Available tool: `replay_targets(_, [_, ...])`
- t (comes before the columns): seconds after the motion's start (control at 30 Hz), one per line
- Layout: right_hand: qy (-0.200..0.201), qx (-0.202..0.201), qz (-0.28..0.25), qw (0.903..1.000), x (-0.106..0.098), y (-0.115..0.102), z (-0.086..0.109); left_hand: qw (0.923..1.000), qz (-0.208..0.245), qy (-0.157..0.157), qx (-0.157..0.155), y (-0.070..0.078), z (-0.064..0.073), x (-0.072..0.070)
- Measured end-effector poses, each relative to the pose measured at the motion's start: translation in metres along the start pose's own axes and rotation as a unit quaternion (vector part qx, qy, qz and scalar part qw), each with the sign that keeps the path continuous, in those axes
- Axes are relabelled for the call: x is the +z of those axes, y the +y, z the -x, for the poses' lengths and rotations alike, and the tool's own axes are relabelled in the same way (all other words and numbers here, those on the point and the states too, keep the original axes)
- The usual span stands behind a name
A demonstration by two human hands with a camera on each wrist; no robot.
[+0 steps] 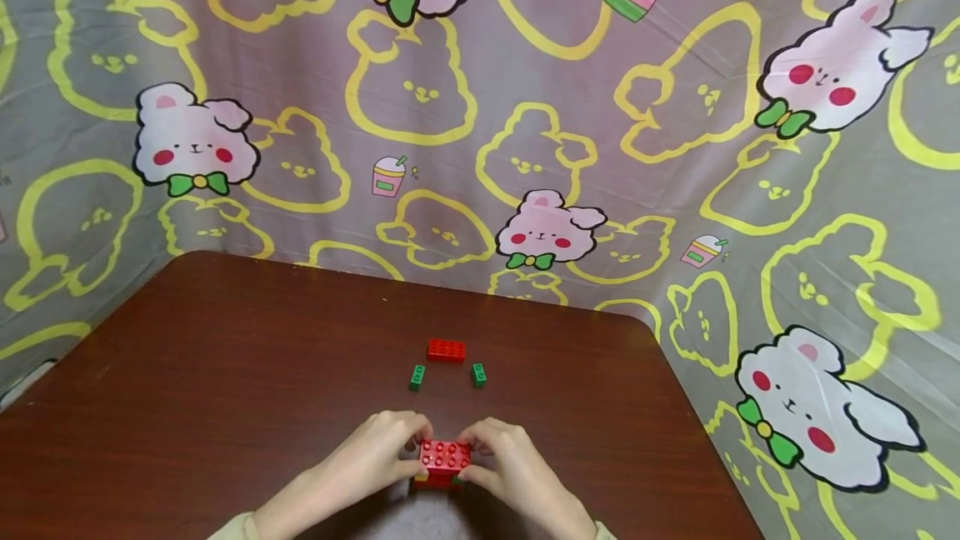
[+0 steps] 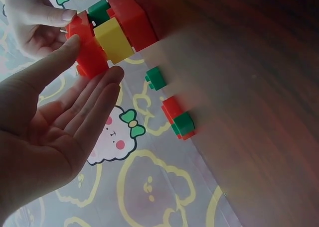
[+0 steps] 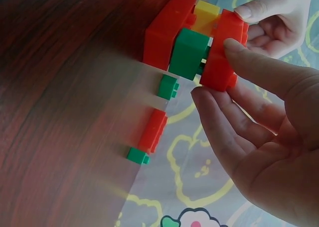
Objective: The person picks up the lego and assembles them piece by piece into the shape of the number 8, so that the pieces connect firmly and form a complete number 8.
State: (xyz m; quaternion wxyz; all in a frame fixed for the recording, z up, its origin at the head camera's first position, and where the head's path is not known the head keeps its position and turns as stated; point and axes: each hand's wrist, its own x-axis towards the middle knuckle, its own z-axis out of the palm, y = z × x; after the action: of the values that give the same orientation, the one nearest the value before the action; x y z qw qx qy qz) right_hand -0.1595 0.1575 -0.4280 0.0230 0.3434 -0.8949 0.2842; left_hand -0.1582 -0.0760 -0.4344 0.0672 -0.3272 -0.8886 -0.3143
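In the head view my left hand [image 1: 378,452] and right hand [image 1: 510,461] pinch opposite ends of a red toy building brick [image 1: 446,457], thumbs at the near side and fingers at the far side. That brick tops a small stack near the table's front. Under it sit a yellow brick [image 2: 114,40] and a green brick [image 3: 188,54], side by side on a lower red brick [image 3: 168,32]. Studs of the green brick show in a narrow gap below the top brick in the right wrist view.
Beyond the stack on the brown table [image 1: 262,357] lie another red brick [image 1: 446,350] and two small green bricks, one at left [image 1: 417,377] and one at right [image 1: 478,374]. A patterned curtain [image 1: 450,107] hangs behind and beside the table.
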Motion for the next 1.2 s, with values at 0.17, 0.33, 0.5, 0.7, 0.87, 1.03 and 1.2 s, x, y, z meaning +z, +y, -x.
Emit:
replay_targets(0.17, [-0.017, 0.025, 0.000, 0.9995, -0.0022, -0.0002, -0.0013, 0.9997, 0.012, -0.019, -0.009, -0.0008, -0.0027, -0.0008])
replay_targets(0.33, [-0.024, 0.033, -0.002, 0.9992, -0.0034, 0.0002, -0.0024, 0.9994, 0.028, -0.020, -0.011, -0.0026, -0.0049, -0.0001])
replay_targets(0.5, [-0.027, 0.034, -0.008, 0.9990, -0.0052, 0.0003, -0.0031, 0.9995, 0.027, -0.016, -0.011, -0.0031, -0.0069, 0.0002])
replay_targets(0.7, [-0.031, 0.041, -0.019, 0.9985, -0.0049, 0.0014, -0.0027, 0.9995, 0.022, -0.020, -0.008, -0.0030, -0.0067, 0.0003])
replay_targets(0.87, [-0.028, 0.034, -0.019, 0.9989, -0.0039, 0.0022, -0.0022, 0.9993, 0.025, -0.025, -0.008, -0.0036, -0.0057, 0.0005])
replay_targets(1.03, [-0.028, 0.034, -0.019, 0.9989, -0.0039, 0.0027, -0.0026, 0.9995, 0.021, -0.025, -0.007, -0.0033, -0.0045, -0.0003])
replay_targets(1.2, [-0.030, 0.038, -0.023, 0.9986, -0.0041, 0.0028, -0.0027, 0.9994, 0.014, -0.030, -0.009, -0.0031, -0.0038, -0.0018])
